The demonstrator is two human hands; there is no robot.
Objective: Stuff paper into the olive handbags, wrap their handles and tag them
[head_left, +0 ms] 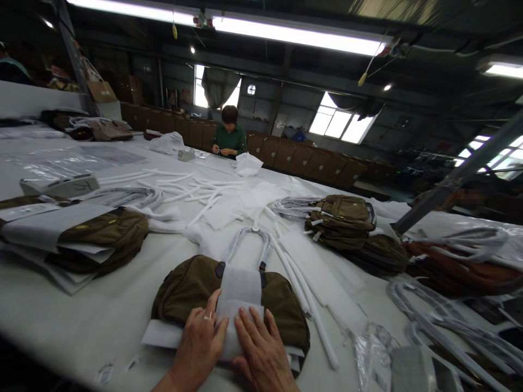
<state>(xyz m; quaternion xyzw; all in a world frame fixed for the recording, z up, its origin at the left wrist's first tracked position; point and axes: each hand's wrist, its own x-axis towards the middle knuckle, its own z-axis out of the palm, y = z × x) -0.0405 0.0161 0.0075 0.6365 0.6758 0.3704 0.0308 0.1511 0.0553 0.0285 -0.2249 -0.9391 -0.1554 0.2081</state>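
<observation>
An olive-green handbag lies on the white table right in front of me, its wrapped handles pointing away. A white foam sheet runs down the middle of the bag, and another white sheet sticks out beneath it at the left. My left hand rests on the bag and the sheet's left edge, fingers apart, a ring on one finger. Flat on the foam sheet, with fingers spread, lies my right hand. Neither hand grips anything visible.
Wrapped olive bags lie at the left, more bags at the right beside a slanted metal post. White foam tubes are strewn over the table. A person in green is at the far side.
</observation>
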